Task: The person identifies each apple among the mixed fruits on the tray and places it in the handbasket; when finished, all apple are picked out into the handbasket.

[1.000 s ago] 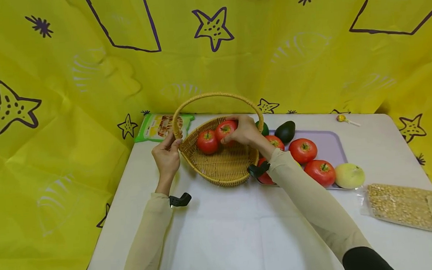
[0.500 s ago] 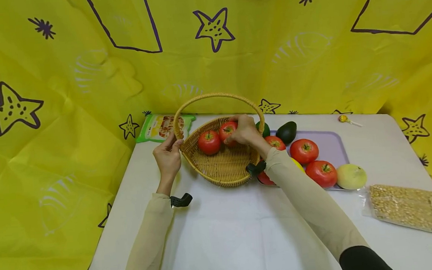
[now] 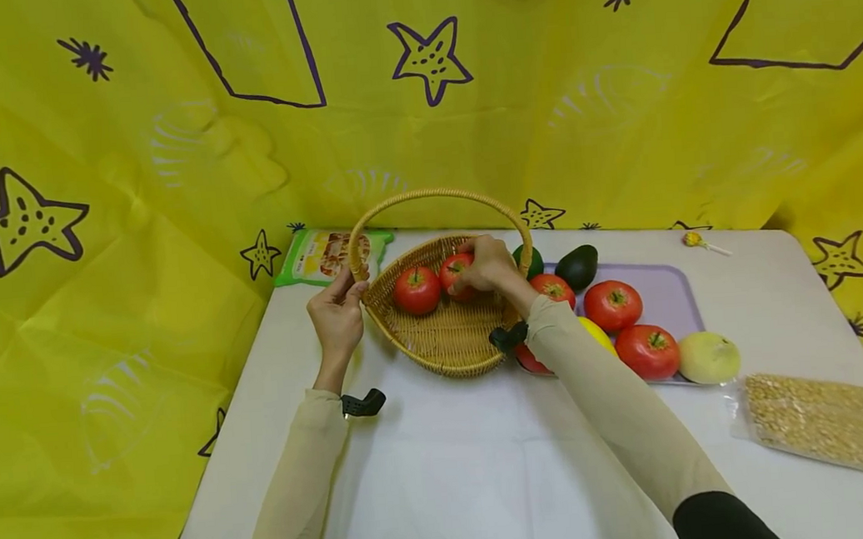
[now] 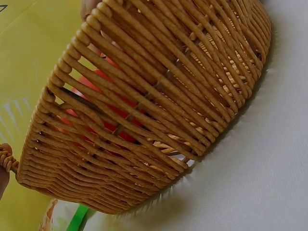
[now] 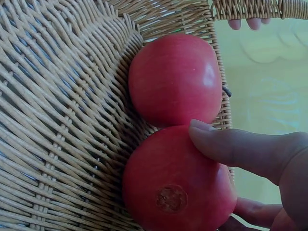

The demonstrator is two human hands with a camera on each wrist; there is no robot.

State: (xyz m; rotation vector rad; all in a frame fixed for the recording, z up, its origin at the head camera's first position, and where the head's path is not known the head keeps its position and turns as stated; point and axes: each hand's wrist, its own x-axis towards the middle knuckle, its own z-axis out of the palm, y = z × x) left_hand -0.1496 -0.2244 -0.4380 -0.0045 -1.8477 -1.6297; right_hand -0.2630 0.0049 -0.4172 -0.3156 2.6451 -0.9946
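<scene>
A wicker basket [image 3: 444, 344] with a tall arched handle stands on the white table. My left hand [image 3: 337, 318] pinches the foot of the handle at the basket's left end. Inside lies a red apple [image 3: 416, 290], its stem showing in the right wrist view. Close against it is a second red apple [image 5: 180, 183], gripped by my right hand [image 3: 487, 265]; my thumb [image 5: 240, 149] presses its side, while the other fingers are partly hidden behind it. Through the wicker wall [image 4: 159, 96] the left wrist view shows red fruit.
Right of the basket, a lilac tray [image 3: 666, 286] carries several red fruits [image 3: 613, 305], an avocado [image 3: 577, 268] and a yellow item under my right sleeve. A pale round fruit [image 3: 708, 358], a bag of grain [image 3: 818, 418], a lollipop [image 3: 692, 239] and a green packet [image 3: 325, 256] surround them.
My right hand and the apple it grips have shifted slightly nearer and lower in the basket. The left hand has kept its hold on the handle. The view has shifted slightly.
</scene>
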